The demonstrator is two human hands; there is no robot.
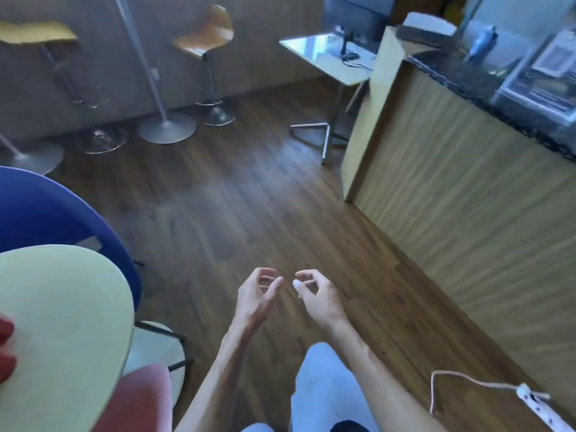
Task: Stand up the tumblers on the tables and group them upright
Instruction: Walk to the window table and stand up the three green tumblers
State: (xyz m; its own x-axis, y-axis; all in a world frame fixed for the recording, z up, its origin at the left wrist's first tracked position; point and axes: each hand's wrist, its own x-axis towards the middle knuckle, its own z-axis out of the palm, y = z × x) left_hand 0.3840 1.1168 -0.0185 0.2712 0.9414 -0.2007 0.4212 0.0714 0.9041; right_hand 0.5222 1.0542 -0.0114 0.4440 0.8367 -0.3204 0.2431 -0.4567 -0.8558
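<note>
My left hand (257, 294) and my right hand (316, 296) hover side by side over the wooden floor, low in the middle of the view. Both hold nothing and their fingers are loosely curled and apart. A round pale yellow table (68, 322) fills the lower left. Red objects (5, 347) show at its left edge, cut off by the frame; I cannot tell whether they are tumblers. A small square table (330, 60) stands far off near the counter, and I see no tumbler on it.
A blue chair (46, 213) and a pink chair (140, 397) crowd the round table. A wood-panelled counter (467, 188) runs along the right. Bar stools (205, 42) and a pole base (166, 127) line the far wall. A power strip (536, 403) lies on the floor at lower right.
</note>
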